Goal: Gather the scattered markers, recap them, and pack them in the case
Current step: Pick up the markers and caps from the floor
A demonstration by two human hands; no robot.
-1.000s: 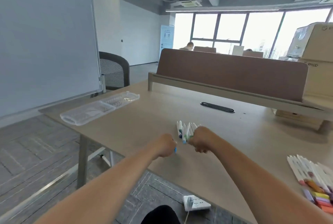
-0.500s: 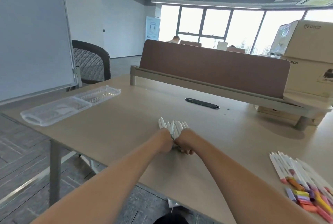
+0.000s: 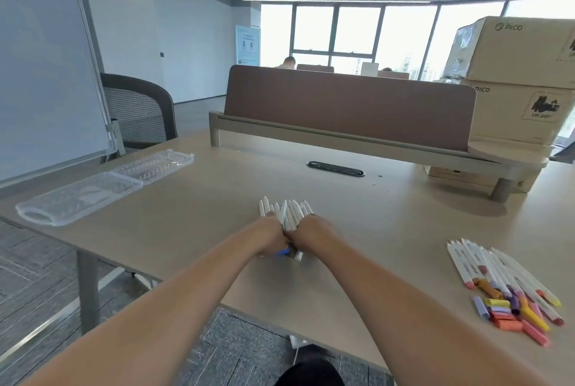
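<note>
Markers point(image 3: 289, 214) clasped by left hand point(image 3: 270, 238), right hand point(image 3: 312, 235)

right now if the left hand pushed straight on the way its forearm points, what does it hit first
Probably the right hand: the left hand points forward and right, both grip the bundle of white markers between them, knuckles nearly touching. Depth is unclear.

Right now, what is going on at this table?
A person grips a bundle of white markers between the left hand and the right hand, low on the table. The clear case lies open at the far left. More markers and loose coloured caps lie to the right, not yet gathered.
</note>
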